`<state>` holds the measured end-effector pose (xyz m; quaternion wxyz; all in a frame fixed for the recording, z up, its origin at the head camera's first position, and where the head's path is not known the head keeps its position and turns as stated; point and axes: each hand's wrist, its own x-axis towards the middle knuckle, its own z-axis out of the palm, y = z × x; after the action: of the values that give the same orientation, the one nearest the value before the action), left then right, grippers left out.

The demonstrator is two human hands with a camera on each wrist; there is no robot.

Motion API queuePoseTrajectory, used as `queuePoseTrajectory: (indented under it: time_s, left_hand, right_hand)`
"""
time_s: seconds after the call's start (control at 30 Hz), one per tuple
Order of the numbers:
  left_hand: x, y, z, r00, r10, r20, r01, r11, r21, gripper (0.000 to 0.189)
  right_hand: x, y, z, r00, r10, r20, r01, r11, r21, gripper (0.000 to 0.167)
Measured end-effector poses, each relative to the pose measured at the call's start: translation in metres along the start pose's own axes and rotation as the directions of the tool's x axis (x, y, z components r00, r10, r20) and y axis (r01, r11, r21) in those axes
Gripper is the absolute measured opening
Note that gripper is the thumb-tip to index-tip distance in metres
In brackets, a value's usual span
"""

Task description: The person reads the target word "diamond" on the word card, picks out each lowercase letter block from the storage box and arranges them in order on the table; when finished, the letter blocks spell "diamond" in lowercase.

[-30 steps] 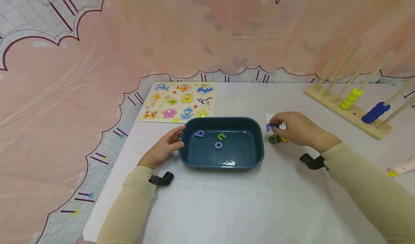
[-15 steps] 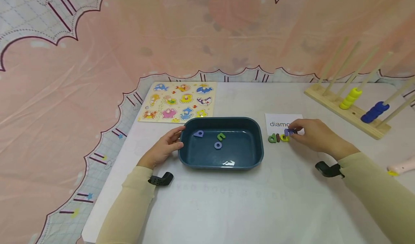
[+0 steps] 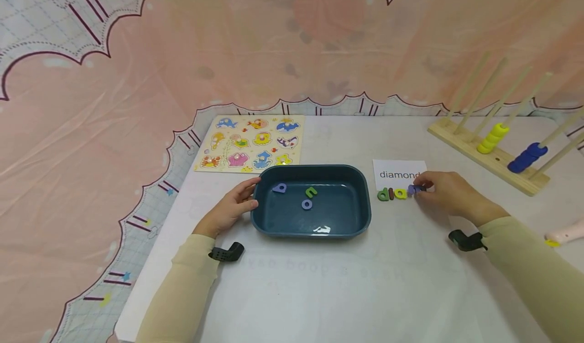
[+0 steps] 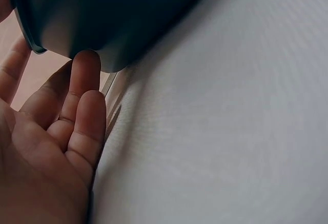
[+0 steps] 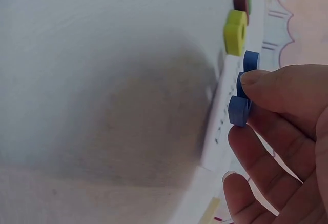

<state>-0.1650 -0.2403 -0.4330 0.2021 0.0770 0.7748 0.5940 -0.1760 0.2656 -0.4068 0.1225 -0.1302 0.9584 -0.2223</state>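
Note:
In the head view my left hand (image 3: 229, 207) holds the left end of a dark teal tray (image 3: 362, 201), its thumb and fingertips at the rim. In the left wrist view, lower fingers touch the tray's outer wall (image 4: 128, 24). Inside lie two purple letters (image 3: 306, 204) and a green letter "n" (image 3: 311, 192). To the right, my right hand (image 3: 449, 193) pinches a blue-purple letter "m" (image 5: 239, 111) between thumb and fingers. It is beside a yellow "a" (image 3: 400, 194), a brown-red "i" (image 3: 391, 194) and a green "d" (image 3: 382, 195), below a card (image 3: 388, 167) printed "diamond".
An animal peg puzzle (image 3: 251, 143) lies behind the tray. At the back right stands a wooden peg rack (image 3: 465, 139) with yellow beads (image 3: 493, 139) and blue beads (image 3: 526, 158). A pale pink object (image 3: 568, 234) with a yellow tip lies at the right edge.
My right hand has moved right and slightly toward me from over the card, bringing the "m" to the right of the "a". The card's word is now uncovered. My left hand stays at the tray.

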Motion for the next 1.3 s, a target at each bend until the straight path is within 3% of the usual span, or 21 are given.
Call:
queuePoseTrajectory:
  time_s: [0.63, 1.3]
  left_hand:
    - [0.001, 0.000, -0.001, 1.000, 0.000, -0.002, 0.000, 1.000, -0.011, 0.066]
    - [0.001, -0.001, 0.000, 1.000, 0.012, 0.003, -0.012, 1.000, -0.016, 0.065]
  right_hand:
    - [0.004, 0.002, 0.007, 0.999, -0.046, -0.005, 0.046, 0.998, -0.034, 0.027]
    - [0.004, 0.002, 0.012, 0.999, -0.032, 0.007, 0.032, 0.999, -0.027, 0.028]
